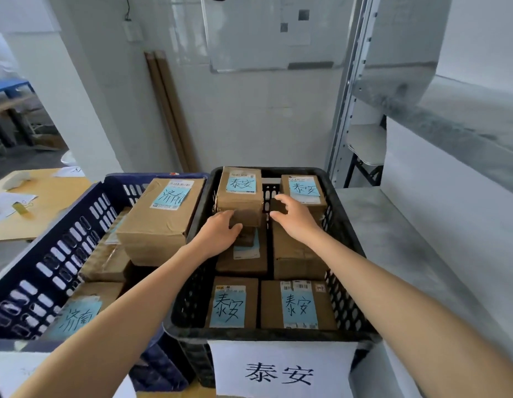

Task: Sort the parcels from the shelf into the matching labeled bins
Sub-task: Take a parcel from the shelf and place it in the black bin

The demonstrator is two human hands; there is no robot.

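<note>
step: placing a parcel into its bin; both hands reach into the black bin (192, 297), whose paper sign (281, 372) reads 泰安
parcel: the standing parcel (240, 193) is upright at the back left of the black bin, perched on a lower box; its blue label reads 泰安, so it matches the sign
left hand: the left hand (219, 232) is at the parcel's lower near corner; fingers (225, 215) curled against the side, thumb tucked under, holding it
right hand: the right hand (297, 221) is just beside the parcel's right edge; fingers (281, 199) spread and released, gripping nothing; contact with the box too close to tell
bin fill: a second 泰安 parcel (304, 191) at the back right, two more at the front (232, 303), plain boxes underneath; the bin looks nearly full
other bin: the blue bin (48, 268) touches on the left, holding parcels marked 济南 (160, 219)
surroundings: the shelf (450, 116) stands to the right; a desk (48, 214) with papers sits far left
next move: probably settle the parcel so it doesn't tip off the lower box, let go with the left hand, then turn to the shelf and read the next label before choosing a bin
</note>
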